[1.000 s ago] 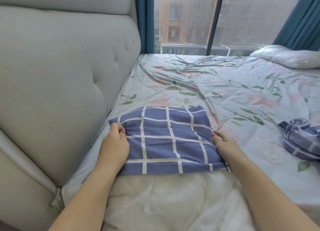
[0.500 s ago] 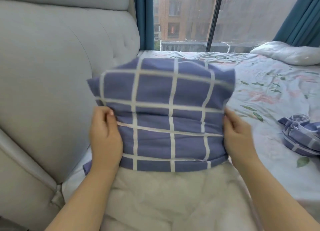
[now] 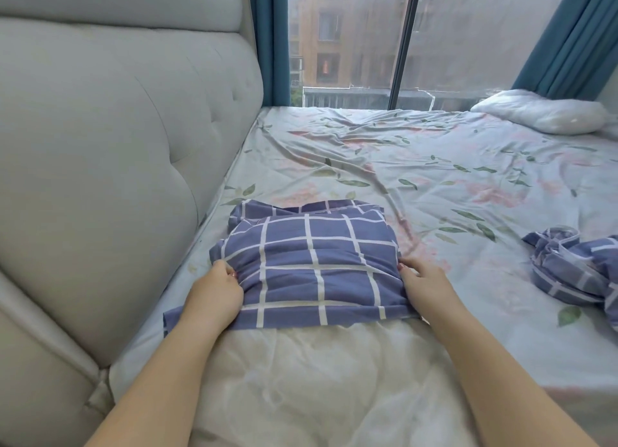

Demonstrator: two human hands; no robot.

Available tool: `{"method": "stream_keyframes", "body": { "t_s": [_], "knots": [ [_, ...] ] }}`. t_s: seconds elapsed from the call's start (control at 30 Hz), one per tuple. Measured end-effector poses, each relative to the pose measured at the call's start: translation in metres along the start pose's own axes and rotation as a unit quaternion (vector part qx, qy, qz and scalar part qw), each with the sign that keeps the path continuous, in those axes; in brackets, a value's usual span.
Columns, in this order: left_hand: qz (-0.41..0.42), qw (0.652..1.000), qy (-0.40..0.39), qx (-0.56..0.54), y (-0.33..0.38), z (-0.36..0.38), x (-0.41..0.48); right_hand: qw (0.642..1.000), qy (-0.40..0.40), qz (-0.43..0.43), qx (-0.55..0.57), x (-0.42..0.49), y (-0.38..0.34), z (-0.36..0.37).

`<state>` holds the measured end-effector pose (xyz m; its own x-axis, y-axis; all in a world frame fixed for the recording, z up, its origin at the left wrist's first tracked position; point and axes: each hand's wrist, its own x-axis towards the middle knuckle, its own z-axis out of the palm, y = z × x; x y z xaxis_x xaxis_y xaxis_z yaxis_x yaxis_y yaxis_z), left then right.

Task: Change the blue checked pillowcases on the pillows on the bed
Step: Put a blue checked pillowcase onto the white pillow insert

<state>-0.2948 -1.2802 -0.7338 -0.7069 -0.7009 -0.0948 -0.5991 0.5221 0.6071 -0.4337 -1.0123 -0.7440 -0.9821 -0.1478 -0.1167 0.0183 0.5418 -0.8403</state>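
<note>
A blue checked pillowcase (image 3: 311,262) covers the far end of a white pillow (image 3: 321,379) that lies on the bed in front of me. My left hand (image 3: 214,296) grips the case's left edge, fingers curled into the bunched cloth. My right hand (image 3: 424,281) holds its right edge, fingertips tucked under the fabric. The near part of the pillow is bare. A second blue checked pillowcase (image 3: 575,269) lies crumpled on the sheet at the right. Another bare white pillow (image 3: 541,115) rests at the far right by the window.
A padded grey headboard (image 3: 117,162) runs along the left. The floral sheet (image 3: 401,165) stretches to a large window (image 3: 368,38) with blue curtains (image 3: 568,35) at the far side.
The pillow end with the case was lifted up half a second ago and is now back down on the bed. The case sits bunched, with both hands still at its sides.
</note>
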Motion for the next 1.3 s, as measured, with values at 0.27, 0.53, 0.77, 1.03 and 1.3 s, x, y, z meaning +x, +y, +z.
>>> {"method": "stream_keyframes", "body": {
  "t_s": [0.27,0.53,0.77,1.03,1.3],
  "knots": [
    [0.024,0.998,0.056,-0.016,0.000,-0.007,-0.006,0.991,0.062,-0.091,-0.079,-0.009,-0.009,-0.007],
    [0.067,0.989,0.082,-0.106,0.007,-0.019,-0.015,0.954,0.030,-0.277,-0.109,-0.017,-0.017,0.006],
    [0.070,0.996,0.018,-0.058,0.010,-0.019,-0.024,0.953,0.069,-0.281,-0.085,-0.017,-0.023,0.010],
    [0.167,0.974,0.061,-0.140,0.012,-0.021,-0.028,0.977,0.003,-0.208,-0.054,-0.023,-0.031,0.009],
    [0.187,0.968,0.108,-0.125,0.010,-0.019,-0.020,0.974,-0.133,-0.151,-0.104,-0.038,-0.035,-0.004]
  ]
}}
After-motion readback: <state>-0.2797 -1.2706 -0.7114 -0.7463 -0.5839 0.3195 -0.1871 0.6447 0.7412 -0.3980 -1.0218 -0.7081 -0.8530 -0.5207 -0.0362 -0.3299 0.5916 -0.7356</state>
